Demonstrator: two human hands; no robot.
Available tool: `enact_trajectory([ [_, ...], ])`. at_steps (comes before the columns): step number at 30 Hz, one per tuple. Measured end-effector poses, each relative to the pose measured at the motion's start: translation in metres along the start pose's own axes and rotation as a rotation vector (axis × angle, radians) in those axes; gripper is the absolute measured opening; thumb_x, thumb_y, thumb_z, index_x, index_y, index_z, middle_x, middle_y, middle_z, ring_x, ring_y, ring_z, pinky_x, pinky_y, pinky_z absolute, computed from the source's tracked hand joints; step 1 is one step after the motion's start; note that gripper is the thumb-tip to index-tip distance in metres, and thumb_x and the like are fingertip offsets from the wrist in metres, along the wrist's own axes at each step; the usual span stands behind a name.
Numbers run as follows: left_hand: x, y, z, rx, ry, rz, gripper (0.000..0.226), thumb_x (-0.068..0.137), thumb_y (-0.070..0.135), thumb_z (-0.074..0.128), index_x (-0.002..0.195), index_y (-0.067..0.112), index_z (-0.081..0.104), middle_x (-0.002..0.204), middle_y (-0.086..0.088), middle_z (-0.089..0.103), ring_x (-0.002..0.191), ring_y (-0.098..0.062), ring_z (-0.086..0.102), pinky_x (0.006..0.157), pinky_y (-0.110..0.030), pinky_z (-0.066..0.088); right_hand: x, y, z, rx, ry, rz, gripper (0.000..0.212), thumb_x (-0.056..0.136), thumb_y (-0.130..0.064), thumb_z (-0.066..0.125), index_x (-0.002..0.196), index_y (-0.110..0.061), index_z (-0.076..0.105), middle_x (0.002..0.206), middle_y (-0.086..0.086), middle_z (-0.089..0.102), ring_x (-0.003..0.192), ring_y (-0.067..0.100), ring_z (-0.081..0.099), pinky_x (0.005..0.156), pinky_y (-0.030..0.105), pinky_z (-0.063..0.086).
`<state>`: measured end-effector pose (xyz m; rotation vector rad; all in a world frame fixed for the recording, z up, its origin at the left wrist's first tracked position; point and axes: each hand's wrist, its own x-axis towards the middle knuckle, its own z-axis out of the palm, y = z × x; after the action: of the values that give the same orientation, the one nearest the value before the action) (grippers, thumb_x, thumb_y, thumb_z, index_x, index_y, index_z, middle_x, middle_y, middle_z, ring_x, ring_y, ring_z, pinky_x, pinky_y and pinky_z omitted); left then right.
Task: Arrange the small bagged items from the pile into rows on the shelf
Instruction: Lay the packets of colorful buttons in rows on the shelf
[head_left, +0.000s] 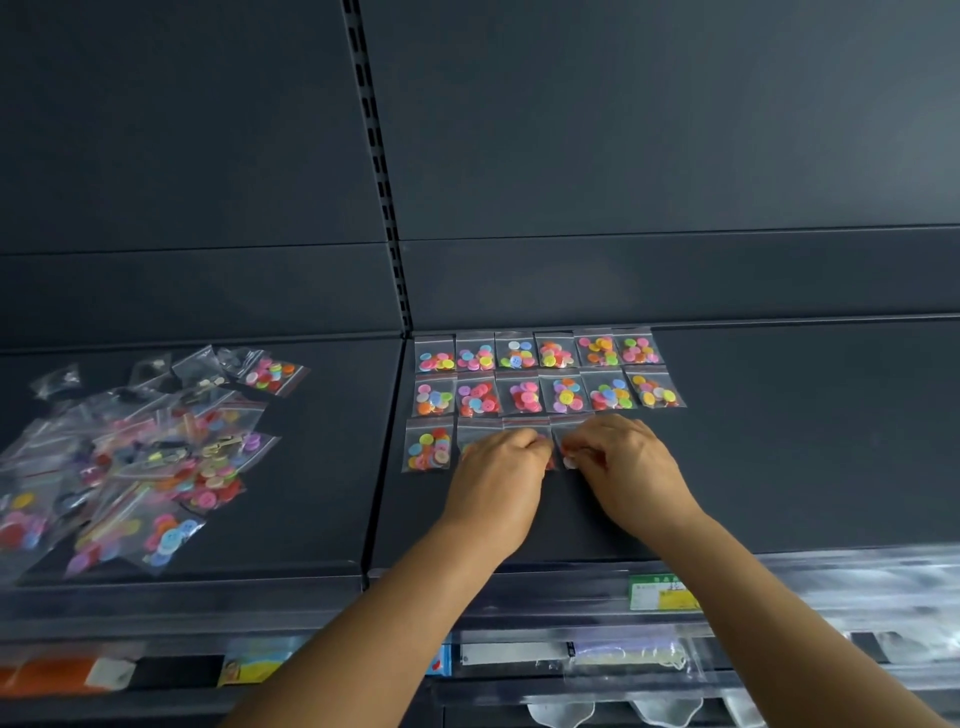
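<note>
Handling notes, small bagged buttons on the dark shelf (779, 441). Both hands worked the third row, knuckles up, fingers curled down onto the plastic. The left hand (498, 467) covered the second and third bags of that row, its fingertips pressing or pinching at a bag; which of the two could not be told. The right hand (623, 457) pinched the newest bag (569, 460) between thumb and fingertips, a pale button showing just under the thumb. The first third-row bag (428, 447) lay just left of the left fingers, untouched. Two finished rows (545, 374), six bags each, lay just beyond the fingertips. The pile (135, 457), loose and overlapping, sat well apart to the left of the left hand.

Judged properties: each bag light, its film soft and slick, its contents shifting and lumpy, not fragile. Best held by a flat pinch at the empty sealed top strip or a corner, then laid down and smoothed. Likely hazard: neighbouring bags sliding on the smooth shelf when nudged.
</note>
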<state>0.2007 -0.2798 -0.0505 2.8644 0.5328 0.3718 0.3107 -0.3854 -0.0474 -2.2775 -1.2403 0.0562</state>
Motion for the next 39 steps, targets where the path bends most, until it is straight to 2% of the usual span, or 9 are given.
enact_trajectory([
  [3,-0.001,0.001,-0.001,0.016,0.000,-0.006,0.037,0.092,0.010,0.054,0.128,0.013,0.055,0.123,-0.002,0.058,0.113,-0.024,0.052,0.093,-0.034,0.044,-0.001,-0.003,-0.003,-0.048,-0.022,-0.006,0.012,0.089,-0.015,0.057,0.091,-0.015,0.069,0.102,0.000,0.064,0.099,0.024,0.053,0.083,0.031,0.045],
  [5,-0.003,0.001,-0.003,0.017,0.006,-0.019,0.042,0.094,0.017,0.053,0.135,0.011,0.048,0.131,-0.004,0.054,0.121,-0.024,0.048,0.101,-0.034,0.039,-0.002,-0.007,-0.005,-0.071,-0.022,-0.009,0.020,0.089,-0.017,0.057,0.106,-0.016,0.067,0.113,0.000,0.062,0.107,0.024,0.050,0.086,0.029,0.042],
  [9,-0.012,-0.005,-0.013,0.033,0.043,-0.079,0.051,0.095,0.028,0.051,0.142,0.012,0.039,0.142,-0.003,0.045,0.131,-0.019,0.038,0.108,-0.031,0.029,0.000,-0.019,-0.007,-0.116,-0.054,-0.088,0.044,0.090,-0.027,0.057,0.132,-0.017,0.051,0.134,0.001,0.054,0.126,0.023,0.043,0.106,0.031,0.032],
  [12,-0.023,-0.017,-0.024,0.051,0.075,-0.143,0.054,0.095,0.033,0.051,0.143,0.013,0.035,0.145,-0.002,0.041,0.134,-0.018,0.034,0.111,-0.030,0.026,0.006,-0.033,-0.002,-0.147,-0.097,-0.170,0.055,0.092,-0.036,0.053,0.142,-0.019,0.036,0.145,-0.001,0.042,0.136,0.019,0.033,0.113,0.030,0.021],
  [17,-0.052,-0.048,-0.053,0.098,0.138,-0.263,0.052,0.096,0.038,0.048,0.142,0.016,0.039,0.141,0.001,0.045,0.131,-0.017,0.038,0.107,-0.029,0.029,0.016,-0.074,0.016,-0.091,-0.146,-0.278,0.060,0.092,-0.041,0.050,0.145,-0.021,0.030,0.150,-0.002,0.035,0.141,0.017,0.025,0.115,0.029,0.014],
  [27,-0.110,-0.146,-0.102,0.129,0.138,-0.423,0.055,0.096,0.040,0.045,0.146,0.020,0.031,0.146,0.003,0.038,0.135,-0.016,0.031,0.109,-0.029,0.025,0.036,-0.175,0.073,-0.016,-0.176,-0.385,0.059,0.091,-0.039,0.052,0.144,-0.019,0.032,0.146,-0.004,0.039,0.136,0.014,0.030,0.112,0.024,0.019],
  [35,-0.144,-0.230,-0.126,0.117,0.081,-0.421,0.056,0.096,0.037,0.047,0.146,0.022,0.029,0.146,0.002,0.040,0.134,-0.017,0.034,0.111,-0.033,0.026,0.045,-0.248,0.120,0.022,-0.214,-0.316,0.054,0.092,-0.034,0.055,0.141,-0.020,0.038,0.141,-0.003,0.045,0.133,0.018,0.035,0.109,0.027,0.026],
  [39,-0.155,-0.259,-0.129,0.082,0.006,-0.358,0.052,0.096,0.034,0.049,0.144,0.023,0.035,0.143,0.003,0.043,0.131,-0.015,0.037,0.111,-0.032,0.026,0.043,-0.268,0.138,0.024,-0.249,-0.276,0.042,0.091,-0.031,0.057,0.131,-0.021,0.051,0.135,-0.002,0.052,0.127,0.021,0.041,0.105,0.028,0.033],
])
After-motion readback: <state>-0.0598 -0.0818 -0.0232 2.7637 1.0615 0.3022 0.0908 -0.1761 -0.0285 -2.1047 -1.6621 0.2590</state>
